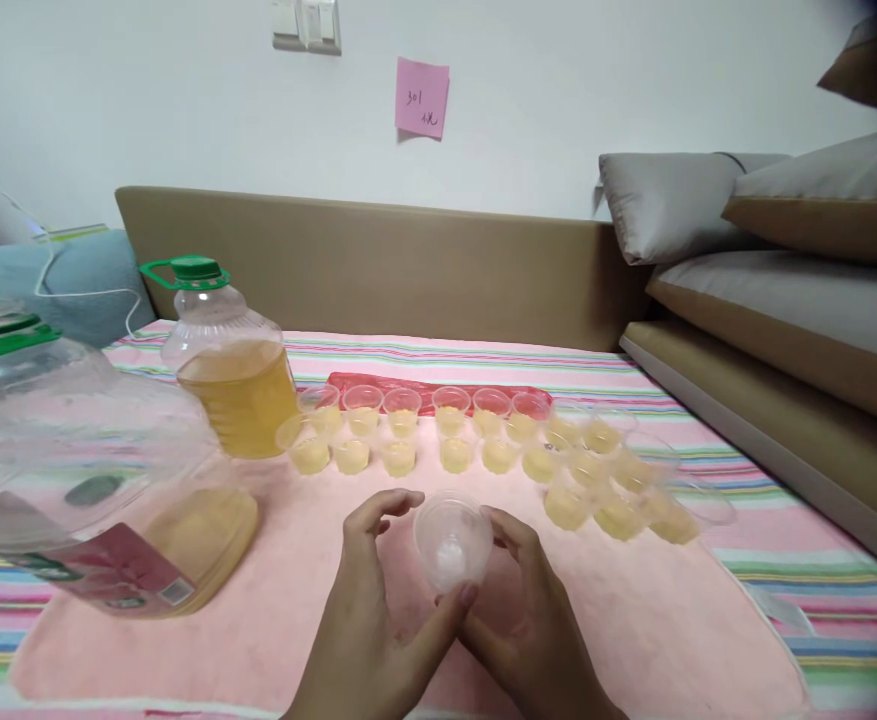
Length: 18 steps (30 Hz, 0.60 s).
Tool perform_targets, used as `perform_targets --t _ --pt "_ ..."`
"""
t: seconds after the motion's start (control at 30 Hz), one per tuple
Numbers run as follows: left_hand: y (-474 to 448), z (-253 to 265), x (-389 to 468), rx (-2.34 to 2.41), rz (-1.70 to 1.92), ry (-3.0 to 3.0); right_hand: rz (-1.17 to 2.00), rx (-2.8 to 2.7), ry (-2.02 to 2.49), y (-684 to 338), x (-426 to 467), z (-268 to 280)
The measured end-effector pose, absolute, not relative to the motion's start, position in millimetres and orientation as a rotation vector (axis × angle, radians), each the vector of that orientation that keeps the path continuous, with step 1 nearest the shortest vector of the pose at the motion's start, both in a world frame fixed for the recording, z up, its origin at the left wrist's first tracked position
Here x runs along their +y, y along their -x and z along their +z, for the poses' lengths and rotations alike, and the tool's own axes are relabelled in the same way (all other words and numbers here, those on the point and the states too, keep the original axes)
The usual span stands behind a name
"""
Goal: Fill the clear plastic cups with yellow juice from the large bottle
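A small clear plastic cup [451,548], seemingly with no liquid in it, is between my two hands. My left hand [389,600] curves around its left side, with the thumb against the cup's near side and the index fingertip by the rim. From the right, my right hand [524,600] grips the cup, its index finger at the rim and its thumb low in front. Beyond them stand rows of clear cups holding pale yellow liquid, such as one cup [456,455] in the nearer row and another cup [364,420] behind.
A large jug [247,400] of yellow liquid with a green cap stands at back left. A second jug [130,570], with less liquid, is nearer. A pink towel [633,620] covers the striped sheet; red plastic [430,395] lies behind the cups. Cushions [798,300] are stacked at right.
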<state>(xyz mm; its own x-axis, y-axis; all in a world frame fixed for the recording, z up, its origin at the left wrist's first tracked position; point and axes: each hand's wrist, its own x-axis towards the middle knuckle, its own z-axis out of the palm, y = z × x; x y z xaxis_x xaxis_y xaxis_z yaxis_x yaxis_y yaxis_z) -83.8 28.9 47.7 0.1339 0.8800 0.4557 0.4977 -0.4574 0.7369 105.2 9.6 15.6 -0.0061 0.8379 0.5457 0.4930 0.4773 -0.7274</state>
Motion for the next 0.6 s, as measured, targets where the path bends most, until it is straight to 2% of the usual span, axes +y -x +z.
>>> perform_targets --t 0.5,0.6 --pt "78.1 46.9 24.9 1.334 1.308 -1.97 0.436 -1.564 1.161 -98.1 6.7 10.8" --pt "77.8 52.5 23.9 1.244 1.408 -1.877 0.407 -1.582 1.157 -98.5 6.4 9.1"
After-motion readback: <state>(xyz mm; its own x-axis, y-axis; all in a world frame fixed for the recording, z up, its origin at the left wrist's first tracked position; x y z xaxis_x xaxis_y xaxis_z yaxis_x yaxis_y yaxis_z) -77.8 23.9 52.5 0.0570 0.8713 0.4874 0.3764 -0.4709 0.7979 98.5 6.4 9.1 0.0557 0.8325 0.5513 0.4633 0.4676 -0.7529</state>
